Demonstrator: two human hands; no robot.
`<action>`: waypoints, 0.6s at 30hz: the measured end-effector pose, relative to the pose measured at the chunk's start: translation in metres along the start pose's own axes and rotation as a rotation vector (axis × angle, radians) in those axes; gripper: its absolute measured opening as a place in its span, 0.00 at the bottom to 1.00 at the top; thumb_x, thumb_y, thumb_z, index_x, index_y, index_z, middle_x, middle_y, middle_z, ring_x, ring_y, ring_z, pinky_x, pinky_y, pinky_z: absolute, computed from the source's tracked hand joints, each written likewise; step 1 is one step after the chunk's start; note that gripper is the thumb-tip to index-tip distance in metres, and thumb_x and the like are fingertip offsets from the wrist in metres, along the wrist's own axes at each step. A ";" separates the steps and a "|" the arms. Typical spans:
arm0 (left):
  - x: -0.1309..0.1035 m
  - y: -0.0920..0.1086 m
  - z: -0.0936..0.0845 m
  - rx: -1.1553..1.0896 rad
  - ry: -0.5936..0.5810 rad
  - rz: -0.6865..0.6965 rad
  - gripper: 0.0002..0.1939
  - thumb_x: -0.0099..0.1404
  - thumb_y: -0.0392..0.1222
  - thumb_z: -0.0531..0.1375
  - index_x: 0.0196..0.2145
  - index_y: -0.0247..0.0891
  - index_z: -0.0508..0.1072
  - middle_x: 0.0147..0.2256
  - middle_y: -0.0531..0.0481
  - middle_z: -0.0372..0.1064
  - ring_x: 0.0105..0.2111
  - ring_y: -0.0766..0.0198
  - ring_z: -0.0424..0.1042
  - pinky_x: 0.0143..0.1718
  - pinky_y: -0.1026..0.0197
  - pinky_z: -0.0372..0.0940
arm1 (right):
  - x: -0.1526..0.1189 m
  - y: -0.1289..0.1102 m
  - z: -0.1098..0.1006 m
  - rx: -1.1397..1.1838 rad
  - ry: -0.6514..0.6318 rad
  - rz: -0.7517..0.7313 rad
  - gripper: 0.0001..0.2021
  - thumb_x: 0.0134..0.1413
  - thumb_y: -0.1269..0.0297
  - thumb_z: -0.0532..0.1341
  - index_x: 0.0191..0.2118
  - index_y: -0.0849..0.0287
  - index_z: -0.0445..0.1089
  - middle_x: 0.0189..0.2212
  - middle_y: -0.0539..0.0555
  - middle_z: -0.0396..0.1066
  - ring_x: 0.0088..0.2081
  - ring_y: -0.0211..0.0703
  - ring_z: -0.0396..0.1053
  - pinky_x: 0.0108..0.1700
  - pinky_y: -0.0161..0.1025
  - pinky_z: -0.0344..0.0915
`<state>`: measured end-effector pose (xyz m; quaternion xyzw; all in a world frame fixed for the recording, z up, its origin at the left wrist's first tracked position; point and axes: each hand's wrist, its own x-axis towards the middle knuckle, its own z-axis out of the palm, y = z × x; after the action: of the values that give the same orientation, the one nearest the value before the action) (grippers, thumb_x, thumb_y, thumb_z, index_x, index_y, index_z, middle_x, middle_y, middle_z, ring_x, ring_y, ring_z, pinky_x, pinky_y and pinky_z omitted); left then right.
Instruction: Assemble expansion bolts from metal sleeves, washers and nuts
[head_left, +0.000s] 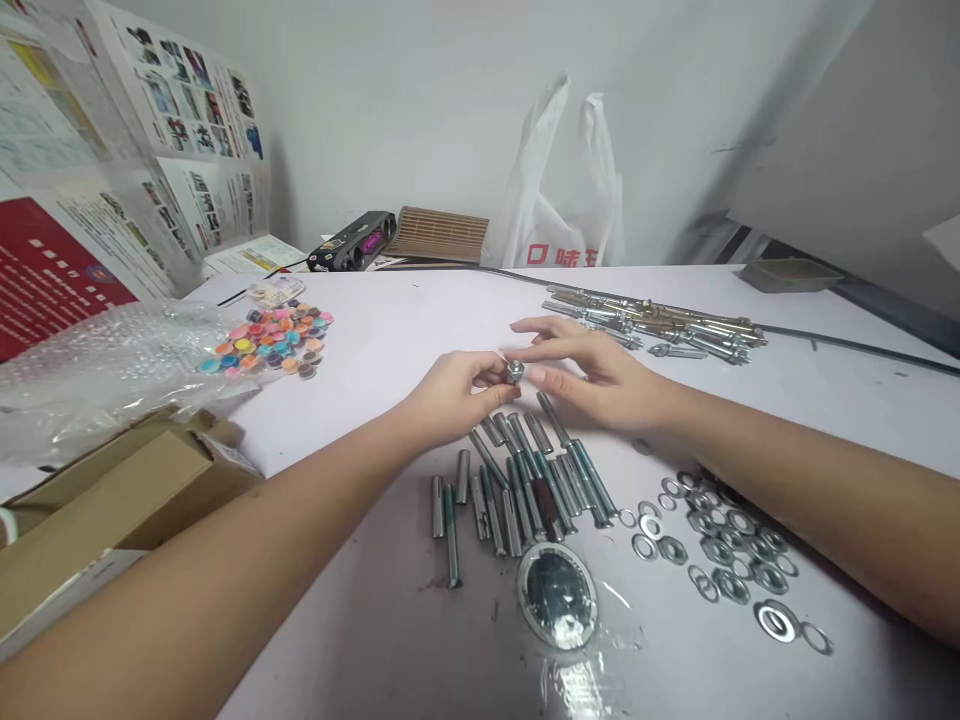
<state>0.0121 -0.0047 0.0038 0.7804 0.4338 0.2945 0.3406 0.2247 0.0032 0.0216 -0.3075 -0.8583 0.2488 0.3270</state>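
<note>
My left hand [469,393] is closed round an expansion bolt [514,370], with its nut end poking out between thumb and fingers; the rest of it is hidden in the hand. Close on the right, my right hand [592,375] has its fingers spread, its index fingertip at or near the nut end; whether they touch I cannot tell. Just below both hands lie several loose bolts and metal sleeves [517,500]. Loose nuts [731,586] and washers [776,622] are scattered under my right forearm.
Assembled expansion bolts [675,325] are piled at the back right. A round disc [558,596] lies taped near the front. Colourful small discs [274,340], bubble wrap [112,360] and a cardboard box [142,500] are at left. A plastic bag [559,200] and a black device [352,242] stand behind.
</note>
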 end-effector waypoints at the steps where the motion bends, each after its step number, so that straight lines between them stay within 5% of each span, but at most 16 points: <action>1: 0.000 0.000 0.000 0.007 -0.001 0.003 0.06 0.63 0.40 0.60 0.30 0.35 0.73 0.30 0.52 0.73 0.31 0.65 0.69 0.37 0.61 0.62 | 0.000 0.001 -0.001 0.014 0.072 0.008 0.12 0.62 0.56 0.58 0.38 0.51 0.79 0.54 0.55 0.69 0.58 0.54 0.63 0.60 0.59 0.57; 4: 0.000 -0.001 0.000 0.034 0.002 0.009 0.05 0.62 0.40 0.61 0.30 0.36 0.73 0.30 0.52 0.73 0.31 0.66 0.69 0.37 0.61 0.62 | 0.001 0.002 -0.004 0.029 0.223 0.037 0.12 0.63 0.59 0.57 0.37 0.51 0.78 0.45 0.53 0.74 0.51 0.49 0.69 0.57 0.54 0.61; 8: 0.001 -0.001 0.000 0.029 0.013 0.035 0.05 0.62 0.38 0.60 0.33 0.35 0.74 0.32 0.51 0.74 0.32 0.65 0.71 0.37 0.61 0.63 | 0.003 0.003 0.002 -0.092 0.019 -0.026 0.18 0.59 0.59 0.60 0.55 0.50 0.71 0.56 0.57 0.66 0.57 0.52 0.63 0.59 0.55 0.59; 14: -0.001 0.000 0.002 0.078 0.027 0.080 0.07 0.63 0.36 0.58 0.37 0.36 0.76 0.33 0.53 0.76 0.34 0.65 0.72 0.38 0.63 0.64 | 0.005 -0.007 0.005 -0.322 0.001 -0.077 0.11 0.59 0.60 0.59 0.44 0.54 0.76 0.51 0.59 0.66 0.54 0.52 0.62 0.58 0.52 0.58; 18: -0.004 -0.001 0.004 0.161 0.107 0.119 0.07 0.62 0.37 0.60 0.37 0.39 0.78 0.34 0.53 0.76 0.34 0.64 0.72 0.39 0.61 0.64 | 0.005 -0.019 0.004 -0.425 0.037 0.024 0.12 0.59 0.54 0.59 0.37 0.58 0.74 0.40 0.58 0.72 0.44 0.50 0.66 0.48 0.48 0.62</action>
<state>0.0126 -0.0090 0.0002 0.8129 0.4264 0.3197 0.2348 0.2120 -0.0077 0.0327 -0.3842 -0.8816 0.0602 0.2675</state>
